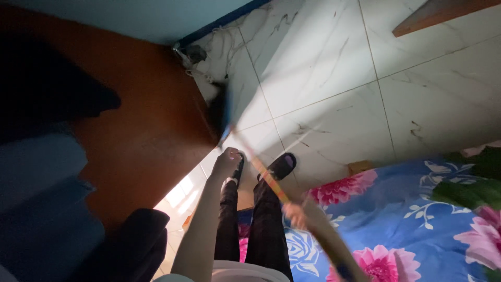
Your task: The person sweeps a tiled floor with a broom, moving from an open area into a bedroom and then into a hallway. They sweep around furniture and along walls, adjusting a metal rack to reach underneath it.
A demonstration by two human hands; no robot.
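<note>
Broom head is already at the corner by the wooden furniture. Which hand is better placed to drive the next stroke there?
Probably the right hand: it grips the broom handle, though blurred. The left hand hangs beside it, seemingly off the stick.

Tiled floor [334,78]: white marble with grey veins, 12 o'clock
Cotton bedsheet [407,219]: blue, pink flowers, 4 o'clock
Wooden cabinet [151,130]: orange-brown, 9 o'clock
Broom handle [269,177]: striped yellow-orange

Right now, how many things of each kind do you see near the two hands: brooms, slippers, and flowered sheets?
Broom with striped orange-yellow handle, gripped by the right hand: 1
Black slippers: 2
Blue bed sheet with pink flowers: 1
Total: 4
The left hand holds nothing visible.
</note>
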